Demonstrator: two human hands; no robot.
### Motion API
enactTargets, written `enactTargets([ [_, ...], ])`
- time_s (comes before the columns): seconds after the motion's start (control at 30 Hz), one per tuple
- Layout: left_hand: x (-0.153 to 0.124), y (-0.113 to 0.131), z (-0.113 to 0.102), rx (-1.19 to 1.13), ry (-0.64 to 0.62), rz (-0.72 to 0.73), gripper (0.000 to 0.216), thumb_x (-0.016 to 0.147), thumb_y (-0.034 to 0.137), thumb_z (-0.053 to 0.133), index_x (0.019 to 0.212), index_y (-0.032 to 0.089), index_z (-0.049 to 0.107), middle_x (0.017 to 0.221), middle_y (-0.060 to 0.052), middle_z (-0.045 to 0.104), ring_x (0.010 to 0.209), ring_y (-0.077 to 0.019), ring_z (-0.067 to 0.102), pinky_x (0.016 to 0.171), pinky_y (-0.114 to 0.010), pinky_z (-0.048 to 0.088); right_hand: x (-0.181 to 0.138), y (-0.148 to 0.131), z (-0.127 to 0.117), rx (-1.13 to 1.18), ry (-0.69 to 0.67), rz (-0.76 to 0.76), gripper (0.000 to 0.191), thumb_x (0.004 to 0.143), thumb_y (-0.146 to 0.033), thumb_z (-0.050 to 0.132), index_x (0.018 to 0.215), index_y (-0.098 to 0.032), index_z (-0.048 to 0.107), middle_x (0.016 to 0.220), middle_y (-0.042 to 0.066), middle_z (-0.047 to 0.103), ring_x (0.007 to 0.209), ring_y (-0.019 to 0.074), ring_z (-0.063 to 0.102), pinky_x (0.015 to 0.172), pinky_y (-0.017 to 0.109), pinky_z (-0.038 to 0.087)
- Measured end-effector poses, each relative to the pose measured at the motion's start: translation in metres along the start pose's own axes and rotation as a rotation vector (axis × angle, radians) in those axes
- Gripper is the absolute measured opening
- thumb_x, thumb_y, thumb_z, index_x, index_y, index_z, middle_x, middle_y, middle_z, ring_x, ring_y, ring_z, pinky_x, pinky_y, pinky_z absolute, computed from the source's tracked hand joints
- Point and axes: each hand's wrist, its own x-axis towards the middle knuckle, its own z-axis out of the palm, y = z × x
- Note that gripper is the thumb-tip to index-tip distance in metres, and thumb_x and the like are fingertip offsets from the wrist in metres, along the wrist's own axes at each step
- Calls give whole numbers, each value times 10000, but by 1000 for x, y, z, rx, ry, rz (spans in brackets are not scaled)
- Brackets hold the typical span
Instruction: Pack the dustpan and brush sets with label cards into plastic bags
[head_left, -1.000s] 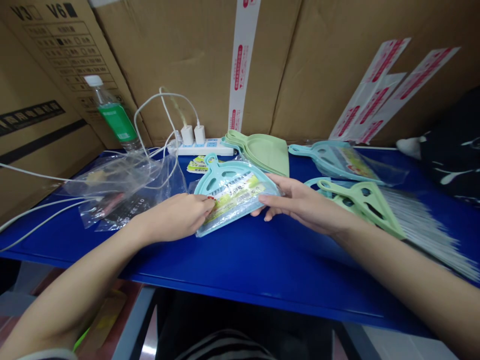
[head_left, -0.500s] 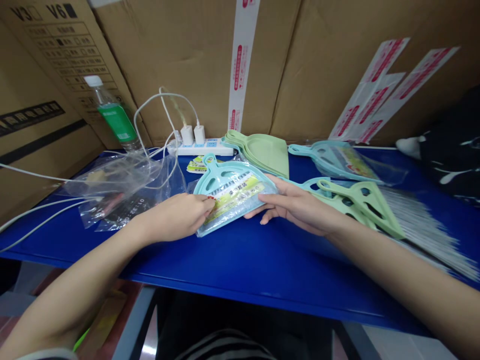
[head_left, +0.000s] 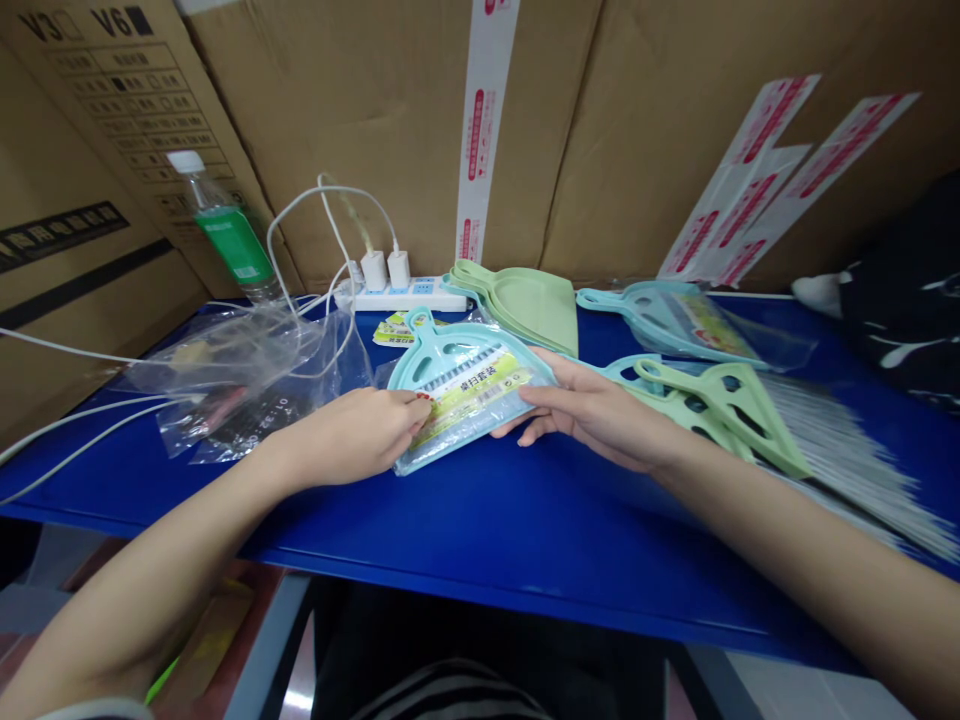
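A light blue mini dustpan set with a yellow-green label (head_left: 465, 385), wrapped in clear plastic, lies tilted on the blue table (head_left: 480, 520). My left hand (head_left: 352, 435) is curled on its lower left edge, thumb on top. My right hand (head_left: 592, 405) holds its right edge, fingers under it and thumb over the label. Just right of my right hand lie green small brushes with pale bristles (head_left: 720, 410).
Stacked green dustpans (head_left: 529, 305) and another bagged blue set (head_left: 675, 320) lie behind. Clear plastic bags (head_left: 240, 370), white cables, a power strip (head_left: 401, 293) and a green-labelled bottle (head_left: 225, 230) are at the left. Cardboard boxes (head_left: 390, 120) wall the back. A dark garment (head_left: 900, 300) sits far right.
My right hand has slid slightly left along the blue set's right edge, and the set has shifted a little. My left hand stays put.
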Motion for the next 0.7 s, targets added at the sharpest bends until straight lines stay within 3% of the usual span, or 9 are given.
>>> enactTargets([
  [0.33, 1, 3, -2, -5, -5, 124, 174, 899, 105, 408, 781, 186, 507, 809, -6, 610, 557, -115, 509, 540, -257, 358, -1, -7, -6, 7, 26, -24, 488, 817, -76, 524, 1298, -152, 497, 774, 32, 735, 578, 136, 682, 512, 207, 552],
  [0.47, 0, 3, -1, 59, 21, 152, 174, 908, 128, 408, 798, 186, 529, 791, -6, 613, 560, -126, 518, 541, -270, 347, 1, -8, -9, 27, 82, -61, 391, 801, -102, 548, 1182, -169, 598, 840, 47, 734, 612, 125, 643, 508, 212, 557],
  [0.7, 0, 3, 0, 118, 72, 185, 206, 915, 149, 372, 826, 183, 555, 838, -26, 640, 573, -130, 538, 538, -277, 350, 4, -9, -15, -29, 125, -118, 149, 897, -218, 546, 985, -167, 656, 911, 77, 731, 695, 132, 652, 549, 220, 565],
])
